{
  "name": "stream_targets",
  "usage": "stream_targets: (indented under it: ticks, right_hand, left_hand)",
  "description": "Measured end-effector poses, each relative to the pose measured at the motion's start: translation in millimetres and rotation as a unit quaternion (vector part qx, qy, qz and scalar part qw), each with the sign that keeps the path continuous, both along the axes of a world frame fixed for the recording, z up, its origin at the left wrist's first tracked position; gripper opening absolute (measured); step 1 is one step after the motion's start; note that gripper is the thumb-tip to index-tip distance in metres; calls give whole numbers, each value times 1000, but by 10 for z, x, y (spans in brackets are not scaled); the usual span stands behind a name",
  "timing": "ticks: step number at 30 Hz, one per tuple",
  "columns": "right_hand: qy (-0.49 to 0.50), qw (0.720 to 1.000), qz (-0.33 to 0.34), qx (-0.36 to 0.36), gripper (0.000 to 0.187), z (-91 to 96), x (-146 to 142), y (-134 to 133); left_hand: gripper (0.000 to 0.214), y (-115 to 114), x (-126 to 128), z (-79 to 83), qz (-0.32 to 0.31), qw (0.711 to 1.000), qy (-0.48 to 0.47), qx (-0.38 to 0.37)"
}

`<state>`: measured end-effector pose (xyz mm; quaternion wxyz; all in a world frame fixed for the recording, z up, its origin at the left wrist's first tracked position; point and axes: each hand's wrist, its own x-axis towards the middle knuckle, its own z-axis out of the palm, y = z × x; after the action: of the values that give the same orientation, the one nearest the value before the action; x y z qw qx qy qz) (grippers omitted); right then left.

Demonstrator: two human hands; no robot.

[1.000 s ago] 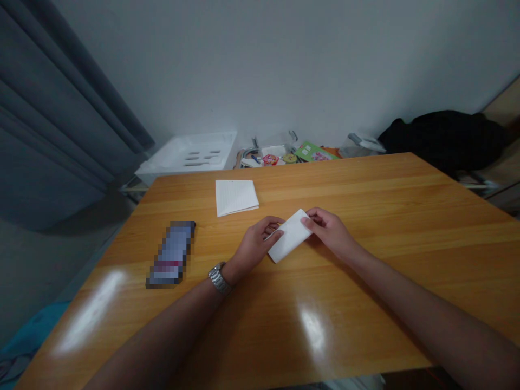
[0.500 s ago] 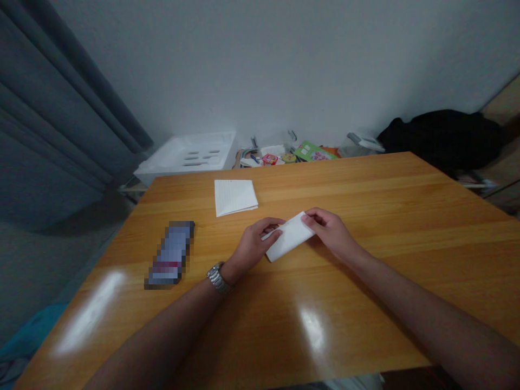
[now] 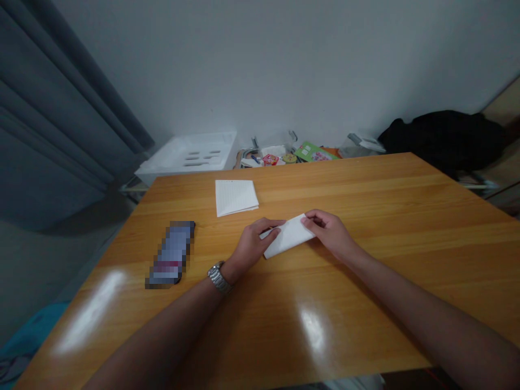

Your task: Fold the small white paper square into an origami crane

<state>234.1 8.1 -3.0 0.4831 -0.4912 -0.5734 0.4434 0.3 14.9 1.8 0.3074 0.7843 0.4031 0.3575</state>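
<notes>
At mid-bench point(image 3: 365, 281), our left hand point(image 3: 252, 245) pinches the left end of the folded white paper point(image 3: 289, 237), fingers closed on it; our right hand point(image 3: 331, 233) clamps the right corner. We judge the paper light, thin, easily creased: grip its 2 ends.

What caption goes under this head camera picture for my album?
On a wooden table, the left hand and right hand hold a folded white paper.
</notes>
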Motion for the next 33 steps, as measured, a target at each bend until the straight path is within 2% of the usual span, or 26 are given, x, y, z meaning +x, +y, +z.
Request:
stream_targets:
  ticks: [23,33]
  right_hand:
    - [-8,1000,2,6,26,-12,15,-6]
    - [-26,1000,4,16,27,-24,22,-1]
  left_hand:
    - [27,-6,2,38,8,1000,-2,-24]
    - [28,20,11,-1,16,993,-59,-97]
